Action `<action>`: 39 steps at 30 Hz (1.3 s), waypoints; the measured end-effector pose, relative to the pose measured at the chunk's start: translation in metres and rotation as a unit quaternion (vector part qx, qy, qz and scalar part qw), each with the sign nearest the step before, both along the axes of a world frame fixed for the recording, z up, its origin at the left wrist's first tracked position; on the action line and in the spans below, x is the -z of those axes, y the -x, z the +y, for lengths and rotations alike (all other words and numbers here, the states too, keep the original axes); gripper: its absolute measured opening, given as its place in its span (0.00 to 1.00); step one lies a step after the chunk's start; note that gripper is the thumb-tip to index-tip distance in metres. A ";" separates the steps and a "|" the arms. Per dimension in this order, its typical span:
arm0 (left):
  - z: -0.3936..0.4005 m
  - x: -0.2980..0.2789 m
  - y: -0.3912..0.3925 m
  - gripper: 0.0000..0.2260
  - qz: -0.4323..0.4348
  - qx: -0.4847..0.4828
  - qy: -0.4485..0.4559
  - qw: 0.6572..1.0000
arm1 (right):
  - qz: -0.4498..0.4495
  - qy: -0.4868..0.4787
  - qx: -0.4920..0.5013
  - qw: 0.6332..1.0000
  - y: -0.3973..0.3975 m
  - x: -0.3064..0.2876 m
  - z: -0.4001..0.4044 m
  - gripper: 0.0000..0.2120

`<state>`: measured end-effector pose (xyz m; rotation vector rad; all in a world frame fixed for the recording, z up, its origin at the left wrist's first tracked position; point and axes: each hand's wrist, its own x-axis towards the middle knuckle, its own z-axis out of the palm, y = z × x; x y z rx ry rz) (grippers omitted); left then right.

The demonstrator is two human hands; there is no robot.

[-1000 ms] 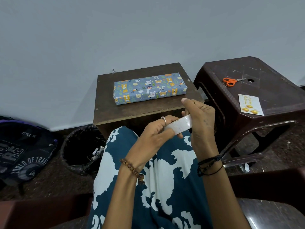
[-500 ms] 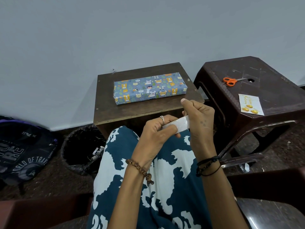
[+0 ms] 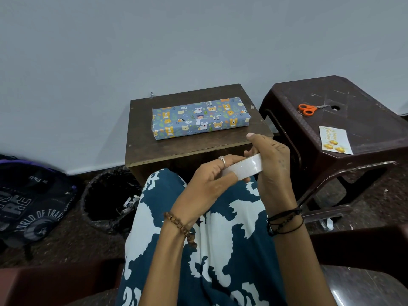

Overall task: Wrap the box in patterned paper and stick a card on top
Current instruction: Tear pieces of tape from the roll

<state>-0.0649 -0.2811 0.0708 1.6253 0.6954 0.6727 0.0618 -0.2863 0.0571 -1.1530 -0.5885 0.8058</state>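
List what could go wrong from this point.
1. The tape, pinched between the left hand and right hand, could fold and stick to itself or to fingers.
2. The card lies on the stool, apart from the wrapped box; reaching for it with tape in hand may be awkward.

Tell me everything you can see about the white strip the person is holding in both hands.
The white strip is a short, flat band, glossy and faintly speckled, like tape or its backing; which one cannot be told. It is held above the person's lap, tilted with its right end higher. The left hand pinches its left end, thumb lying across the face, while the right hand grips the right end. It touches nothing else and sits apart from the wrapped box on the wooden table.
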 end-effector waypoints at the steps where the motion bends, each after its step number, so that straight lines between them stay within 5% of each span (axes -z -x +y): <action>1: 0.001 0.000 0.003 0.09 -0.010 -0.010 0.007 1.000 | 0.034 0.000 -0.014 0.999 0.000 0.000 0.000 0.21; 3: 0.002 -0.001 0.007 0.03 -0.036 -0.035 0.036 0.998 | 0.105 0.000 -0.057 0.993 0.000 0.000 -0.002 0.22; 6: 0.003 0.002 0.013 0.07 -0.068 -0.071 0.054 0.994 | 0.125 -0.007 -0.093 0.988 0.005 0.001 -0.001 0.22; 13: 0.006 0.001 0.018 0.06 -0.071 -0.121 0.057 0.989 | -0.186 -0.039 -0.040 0.981 0.009 0.001 -0.002 0.24; 18: 0.003 0.002 0.009 0.07 -0.055 -0.135 0.066 0.987 | -0.296 -0.058 -0.017 0.953 0.023 -0.002 -0.002 0.25; 31: 0.001 -0.005 0.020 0.06 -0.058 -0.027 0.060 0.996 | -0.082 -0.061 -0.055 0.993 0.012 -0.005 -0.002 0.23; 39: 0.004 -0.002 0.029 0.10 -0.061 0.000 0.067 0.996 | -0.030 -0.070 -0.067 0.995 0.011 -0.006 -0.004 0.22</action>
